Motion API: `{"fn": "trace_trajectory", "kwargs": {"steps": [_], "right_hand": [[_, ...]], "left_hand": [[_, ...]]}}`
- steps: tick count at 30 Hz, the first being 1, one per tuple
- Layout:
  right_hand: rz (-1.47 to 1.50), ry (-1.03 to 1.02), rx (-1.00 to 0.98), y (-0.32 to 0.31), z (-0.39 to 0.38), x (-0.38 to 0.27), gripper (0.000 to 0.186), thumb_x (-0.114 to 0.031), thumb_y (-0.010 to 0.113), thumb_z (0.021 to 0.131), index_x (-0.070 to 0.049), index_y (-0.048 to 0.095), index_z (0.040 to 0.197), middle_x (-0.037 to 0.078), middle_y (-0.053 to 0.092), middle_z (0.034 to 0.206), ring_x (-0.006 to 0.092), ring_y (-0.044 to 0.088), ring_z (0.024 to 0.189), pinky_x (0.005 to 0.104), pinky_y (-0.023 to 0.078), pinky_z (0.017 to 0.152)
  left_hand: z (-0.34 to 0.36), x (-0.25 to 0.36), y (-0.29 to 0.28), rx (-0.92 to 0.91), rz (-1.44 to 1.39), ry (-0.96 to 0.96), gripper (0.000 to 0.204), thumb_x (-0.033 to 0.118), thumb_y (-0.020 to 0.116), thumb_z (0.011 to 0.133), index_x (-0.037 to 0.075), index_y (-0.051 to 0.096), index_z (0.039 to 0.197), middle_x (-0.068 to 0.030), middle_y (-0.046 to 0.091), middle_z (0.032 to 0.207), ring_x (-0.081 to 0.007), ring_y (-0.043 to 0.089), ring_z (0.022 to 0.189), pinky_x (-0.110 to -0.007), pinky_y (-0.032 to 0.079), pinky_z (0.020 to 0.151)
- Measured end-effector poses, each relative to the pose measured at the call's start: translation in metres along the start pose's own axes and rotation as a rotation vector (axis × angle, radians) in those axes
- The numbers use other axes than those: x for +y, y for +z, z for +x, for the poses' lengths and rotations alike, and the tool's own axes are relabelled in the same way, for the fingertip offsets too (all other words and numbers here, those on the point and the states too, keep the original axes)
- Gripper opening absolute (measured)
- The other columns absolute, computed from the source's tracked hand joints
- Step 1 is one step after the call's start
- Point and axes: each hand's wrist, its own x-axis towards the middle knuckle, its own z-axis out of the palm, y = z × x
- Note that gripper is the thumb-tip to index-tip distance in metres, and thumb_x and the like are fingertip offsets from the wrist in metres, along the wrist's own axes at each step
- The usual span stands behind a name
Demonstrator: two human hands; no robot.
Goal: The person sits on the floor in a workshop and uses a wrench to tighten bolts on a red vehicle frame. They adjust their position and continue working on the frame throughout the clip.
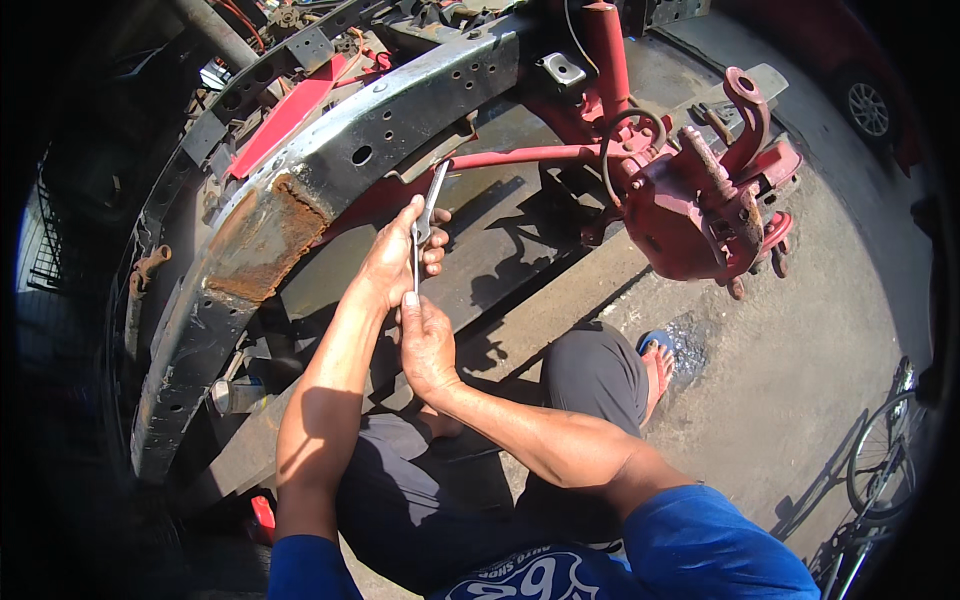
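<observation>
My left hand [393, 255] is closed around a silver wrench [433, 195], thumb along it and fingers curled behind. The wrench's upper end meets the inner end of a red rod [520, 156], beside the black frame rail. At the wrench's lower end, a slim steel shaft [416, 268] runs down to my right hand [428, 345]. That hand is closed on the shaft's lower end, just under my left wrist. Whether the shaft is a second wrench hooked to the first, I cannot tell for sure.
The curved black vehicle frame rail [330, 140] has a rusty patch [275, 235]. A red knuckle assembly [690, 220] hangs at the right. Below lies a concrete beam [560, 310]. A bicycle [885, 460] stands at the lower right, a red car [860, 60] at the upper right.
</observation>
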Motion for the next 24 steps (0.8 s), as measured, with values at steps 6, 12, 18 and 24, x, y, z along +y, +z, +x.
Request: {"fn": "trace_trajectory", "kwargs": {"steps": [6,12,18,24], "right_hand": [[-0.230,-0.171,0.028,-0.014,0.006,0.005,0.045,-0.037,0.042,0.106,-0.001,0.054,0.083,0.010,0.052,0.061,0.0213,0.050,0.056,0.0401,0.043,0.058],[-0.221,-0.048,-0.264,-0.059,0.011,-0.009,0.043,-0.038,0.040,0.106,-0.003,0.053,0.085,0.001,0.048,0.062,0.0119,0.044,0.054,0.0324,0.039,0.052],[-0.372,-0.103,-0.317,-0.101,0.017,-0.021,0.047,-0.039,0.041,0.105,0.000,0.059,0.087,0.008,0.054,0.065,0.0200,0.051,0.061,0.0384,0.044,0.061],[-0.436,-0.047,-0.407,-0.155,0.022,-0.045,0.052,-0.045,0.041,0.105,0.001,0.060,0.089,0.006,0.055,0.070,0.0177,0.052,0.068,0.0377,0.045,0.067]], "left_hand": [[0.031,0.011,0.000,-0.149,0.072,0.095,0.044,0.038,0.053,0.103,0.000,0.059,0.124,0.0038,0.053,0.073,-0.0031,0.045,0.054,-0.020,0.038,0.049],[0.033,0.000,0.007,-0.168,-0.024,0.123,0.042,0.033,0.051,0.105,-0.003,0.054,0.127,0.0063,0.038,0.066,-0.0014,0.032,0.048,-0.017,0.027,0.042],[0.044,-0.021,0.021,0.013,-0.140,0.244,0.034,0.034,0.050,0.105,0.001,0.058,0.107,0.0044,0.039,0.067,-0.0040,0.033,0.049,-0.019,0.026,0.040],[0.054,-0.041,0.049,-0.063,-0.243,0.276,0.028,0.031,0.049,0.106,0.003,0.055,0.102,0.0032,0.040,0.069,-0.0059,0.034,0.052,-0.020,0.027,0.041]]}}
